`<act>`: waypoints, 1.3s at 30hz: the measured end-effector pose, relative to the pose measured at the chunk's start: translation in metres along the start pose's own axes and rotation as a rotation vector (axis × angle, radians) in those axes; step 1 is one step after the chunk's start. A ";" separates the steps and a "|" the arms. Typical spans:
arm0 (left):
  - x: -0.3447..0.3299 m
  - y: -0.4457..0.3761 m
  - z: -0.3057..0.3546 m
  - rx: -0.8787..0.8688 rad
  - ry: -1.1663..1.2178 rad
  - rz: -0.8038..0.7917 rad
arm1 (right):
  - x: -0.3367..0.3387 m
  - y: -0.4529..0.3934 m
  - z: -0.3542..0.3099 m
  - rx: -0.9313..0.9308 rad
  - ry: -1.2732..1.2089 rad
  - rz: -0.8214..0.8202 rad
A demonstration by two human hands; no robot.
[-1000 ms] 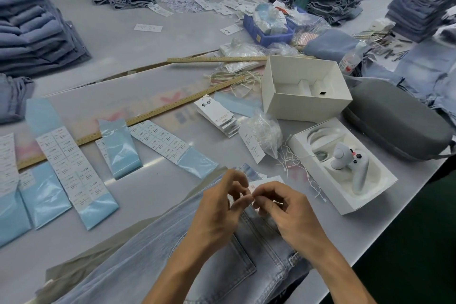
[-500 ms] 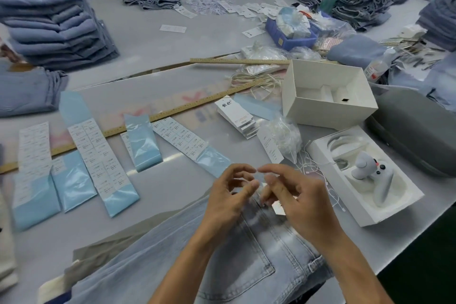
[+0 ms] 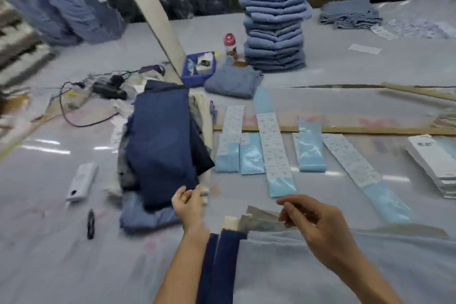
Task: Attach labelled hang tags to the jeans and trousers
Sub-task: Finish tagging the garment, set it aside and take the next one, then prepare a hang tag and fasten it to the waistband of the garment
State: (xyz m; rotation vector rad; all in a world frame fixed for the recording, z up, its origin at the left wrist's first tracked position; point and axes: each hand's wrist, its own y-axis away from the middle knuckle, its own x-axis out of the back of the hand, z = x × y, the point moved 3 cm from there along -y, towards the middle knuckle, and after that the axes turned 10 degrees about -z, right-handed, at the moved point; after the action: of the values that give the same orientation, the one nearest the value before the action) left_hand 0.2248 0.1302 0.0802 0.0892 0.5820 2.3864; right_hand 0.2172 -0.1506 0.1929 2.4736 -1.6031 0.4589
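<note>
**Hands at the folded trousers**

The left hand pinches the near corner of the navy trousers atop a pile. The right hand hovers loosely curled, empty. A blue tray holds small blurred items. Hang tags lie stacked far right.

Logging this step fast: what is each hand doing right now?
Left hand: grips the edge of the dark blue trousers on the pile.
Right hand: fingers loosely curled, holding nothing visible.
</note>
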 end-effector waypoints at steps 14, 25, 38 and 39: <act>0.049 -0.101 0.006 0.182 0.512 0.098 | -0.041 -0.016 -0.011 -0.063 0.070 -0.127; -0.131 -0.021 0.258 -0.559 -0.018 -0.309 | -0.045 0.002 -0.001 -0.193 -0.302 -0.112; -0.179 0.205 0.229 -0.258 0.248 -1.228 | 0.109 0.025 0.014 -0.030 -1.592 0.584; -0.169 0.200 0.206 -0.179 0.222 -1.221 | 0.131 0.050 0.011 0.022 -1.629 0.622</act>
State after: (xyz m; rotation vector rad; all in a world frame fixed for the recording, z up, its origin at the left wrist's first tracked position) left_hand 0.2794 -0.0321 0.3662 -0.4830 0.3436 1.2378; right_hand 0.2233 -0.2874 0.2250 2.1065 -2.6569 -1.9785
